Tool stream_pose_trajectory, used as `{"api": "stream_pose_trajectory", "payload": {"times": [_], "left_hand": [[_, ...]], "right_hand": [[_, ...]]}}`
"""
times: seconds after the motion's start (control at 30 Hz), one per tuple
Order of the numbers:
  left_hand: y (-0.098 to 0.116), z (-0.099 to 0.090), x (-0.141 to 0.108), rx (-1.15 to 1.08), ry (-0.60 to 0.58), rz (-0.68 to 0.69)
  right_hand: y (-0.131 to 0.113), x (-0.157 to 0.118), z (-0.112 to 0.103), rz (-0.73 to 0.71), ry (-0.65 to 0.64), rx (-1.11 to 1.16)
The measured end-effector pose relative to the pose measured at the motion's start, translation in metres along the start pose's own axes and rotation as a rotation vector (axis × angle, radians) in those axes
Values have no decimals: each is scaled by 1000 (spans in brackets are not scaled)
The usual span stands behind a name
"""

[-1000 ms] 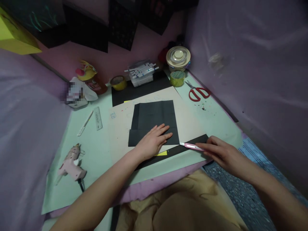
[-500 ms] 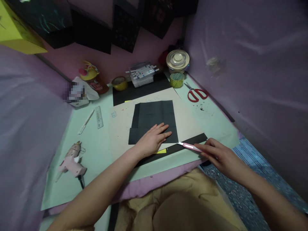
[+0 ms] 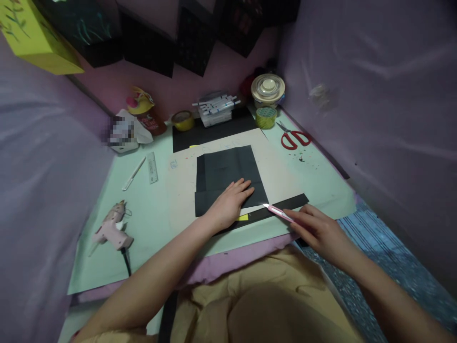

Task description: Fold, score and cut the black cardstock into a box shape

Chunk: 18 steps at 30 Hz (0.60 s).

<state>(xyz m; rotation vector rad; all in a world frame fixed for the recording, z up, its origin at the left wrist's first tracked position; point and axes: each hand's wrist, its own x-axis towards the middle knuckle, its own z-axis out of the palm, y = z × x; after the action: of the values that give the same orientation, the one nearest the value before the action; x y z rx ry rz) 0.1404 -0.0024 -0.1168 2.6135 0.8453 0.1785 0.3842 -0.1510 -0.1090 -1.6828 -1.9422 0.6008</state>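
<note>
A dark folded sheet (image 3: 228, 166) lies on a pale board (image 3: 276, 178) marked with faint drawing. Flat on the sheet's lower right part rests my left hand (image 3: 230, 202), fingers stretched out. My right hand (image 3: 314, 226) grips a pink craft knife (image 3: 280, 212), its blade tip at the sheet's lower right corner. Beneath the knife and along the board's front edge runs a black strip (image 3: 294, 201), with a bit of yellow paper (image 3: 243, 217) beside my left wrist.
Red scissors (image 3: 294, 136), green tape (image 3: 265, 117) and a lidded tub (image 3: 267, 90) stand back right. On the left are a glue gun (image 3: 113, 226), a white pen (image 3: 134, 174) and a ruler (image 3: 152, 167). Yellow tape (image 3: 183, 121) and a box of pens (image 3: 216, 112) sit behind.
The dark sheet has turned slightly on the board, its lower right corner swinging up and right. The knife tip now sits at that corner from a steeper angle. The camera view has shifted a little.
</note>
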Motion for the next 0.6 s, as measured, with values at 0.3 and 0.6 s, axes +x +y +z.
{"api": "stream_pose_trajectory", "payload": {"times": [0.3,0.6], "left_hand": [[-4,4,0,-4,16,12],[0,2,0,-1,13,5]], "right_hand": [[-8,-4,4,-13,-2,11],[-25,-6,21,36,47,28]]}}
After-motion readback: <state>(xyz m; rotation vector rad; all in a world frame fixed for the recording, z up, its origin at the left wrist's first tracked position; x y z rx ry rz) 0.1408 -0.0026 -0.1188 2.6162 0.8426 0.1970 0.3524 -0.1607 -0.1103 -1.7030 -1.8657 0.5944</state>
